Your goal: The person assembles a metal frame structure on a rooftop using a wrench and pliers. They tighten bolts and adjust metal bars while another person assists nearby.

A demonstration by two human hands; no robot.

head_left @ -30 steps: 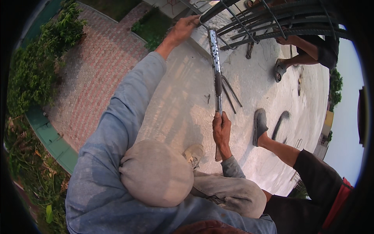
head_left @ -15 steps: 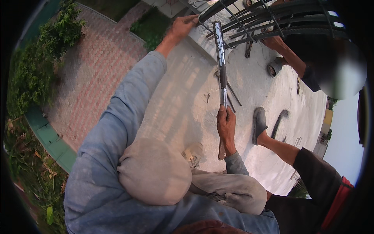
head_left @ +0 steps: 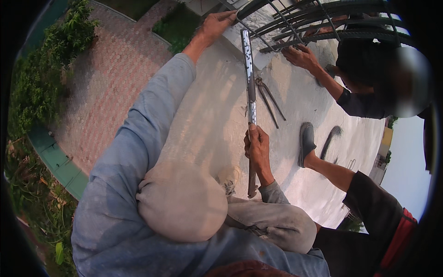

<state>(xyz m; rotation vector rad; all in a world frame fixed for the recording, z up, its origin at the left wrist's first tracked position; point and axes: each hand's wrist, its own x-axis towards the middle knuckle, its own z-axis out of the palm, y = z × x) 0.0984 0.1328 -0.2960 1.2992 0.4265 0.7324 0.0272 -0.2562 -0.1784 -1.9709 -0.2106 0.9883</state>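
A cage of dark ribbed rebar (head_left: 318,36) with square tie loops lies across the top right. My left hand (head_left: 217,27) is closed at the near left corner of this cage, thumb and fingers against a bar. Upright in my right hand (head_left: 258,150) is a long narrow metal bar (head_left: 248,60), dark with patchy silver-white areas. My fingers wrap round its lower part, and its upper end is close to the cage corner. Pincers (head_left: 271,102) with long handles lie on the concrete just right of the bar. A co-worker's hand (head_left: 300,56) reaches to the cage's lower edge.
The pale concrete slab (head_left: 198,120) ends on the left above a paved yard (head_left: 110,87) with shrubs (head_left: 41,69). A co-worker in dark clothes is at the right, with a grey shoe (head_left: 307,144) on the slab. Dark wire strands (head_left: 331,143) lie beside it.
The metal bar and my right hand have shifted left and slightly down, uncovering the pincers. The co-worker's hand has moved left along the cage. My left hand stays at the corner.
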